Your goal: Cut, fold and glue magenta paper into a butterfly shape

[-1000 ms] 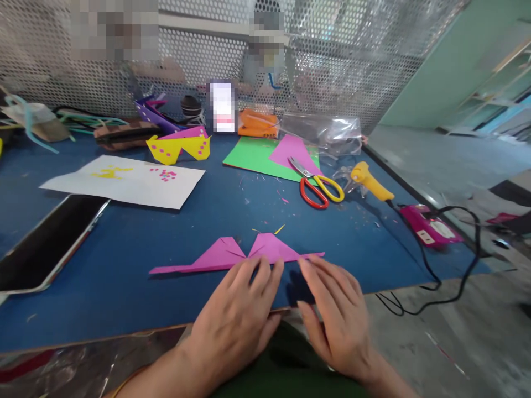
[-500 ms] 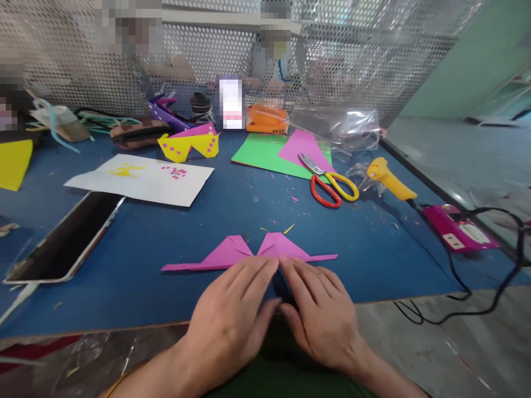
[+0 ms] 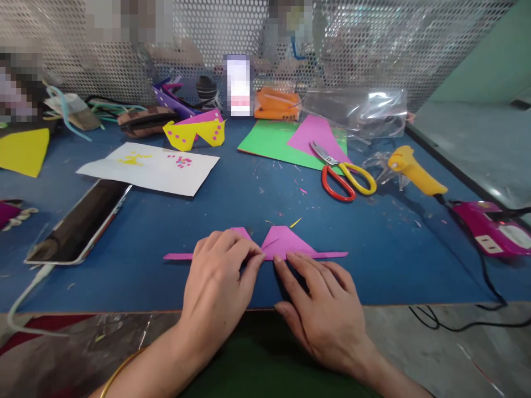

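Note:
A pink paper cutout (image 3: 287, 240), shaped like glasses with two long thin side strips, lies on the blue table close to its front edge. My left hand (image 3: 219, 276) covers much of its left half, with thumb and fingertips closed on the paper near the middle. On the right half, my right hand (image 3: 326, 304) rests with fingers stretched out, their tips on the lower edge and the thumb apart. Creases run across the paper. Part of the left side is hidden under my left fingers.
Red-and-yellow-handled scissors (image 3: 346, 178) lie by green paper (image 3: 265, 141). At right are a yellow glue gun (image 3: 417, 171) and a magenta power box (image 3: 489, 229). Left stand a phone (image 3: 78, 224), white paper (image 3: 161, 174) and yellow paper glasses (image 3: 194, 134). Paper scraps dot the table.
My left hand has shifted from lying flat beside the right to pinching the paper near its middle. The hands have moved apart slightly, and the camera view has shifted.

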`<state>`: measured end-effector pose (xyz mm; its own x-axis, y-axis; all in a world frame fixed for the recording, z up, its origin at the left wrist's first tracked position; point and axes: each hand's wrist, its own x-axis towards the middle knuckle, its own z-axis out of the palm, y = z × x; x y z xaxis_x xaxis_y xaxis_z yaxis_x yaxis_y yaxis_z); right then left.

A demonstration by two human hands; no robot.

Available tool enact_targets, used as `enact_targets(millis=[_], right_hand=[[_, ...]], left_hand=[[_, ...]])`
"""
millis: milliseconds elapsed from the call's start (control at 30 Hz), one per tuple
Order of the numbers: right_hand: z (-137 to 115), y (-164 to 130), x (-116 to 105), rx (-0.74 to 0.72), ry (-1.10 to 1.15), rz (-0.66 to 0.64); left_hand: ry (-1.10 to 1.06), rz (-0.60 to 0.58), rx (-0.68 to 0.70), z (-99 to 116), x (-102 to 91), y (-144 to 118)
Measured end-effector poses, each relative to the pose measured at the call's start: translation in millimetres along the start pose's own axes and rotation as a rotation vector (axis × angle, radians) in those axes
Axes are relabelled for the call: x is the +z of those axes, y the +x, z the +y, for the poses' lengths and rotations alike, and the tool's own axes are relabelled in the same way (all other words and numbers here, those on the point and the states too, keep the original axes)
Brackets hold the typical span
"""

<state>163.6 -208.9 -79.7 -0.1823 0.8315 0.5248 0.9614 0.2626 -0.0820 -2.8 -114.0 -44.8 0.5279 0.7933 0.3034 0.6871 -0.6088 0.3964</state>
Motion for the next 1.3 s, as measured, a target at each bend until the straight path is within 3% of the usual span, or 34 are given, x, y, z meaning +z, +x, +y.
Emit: enact_targets(millis=[400,600,767,1067,1300], right_hand=[[0,-3,-2,0.012,0.017,-0.034],[-2,-3,-2,0.014,0.004,-0.039],[-3,-3,-2,0.019,-0.015,-0.043],[-12,2,-6,0.034,-0.038,-0.027],[-18,15,1,-0.083,0.032,-0.008]], left_hand=[[0.029,0.008,0.035,1,1.0,1],[0.153,0.098,0.265,-4,-3.7,-10],[0.268,0.050,0.416,-7,-8.0,-23],[0.293,0.032,0.452,-7,-2.8,-33],[0.150,0.059,0.421,-16,-5.9,-33]])
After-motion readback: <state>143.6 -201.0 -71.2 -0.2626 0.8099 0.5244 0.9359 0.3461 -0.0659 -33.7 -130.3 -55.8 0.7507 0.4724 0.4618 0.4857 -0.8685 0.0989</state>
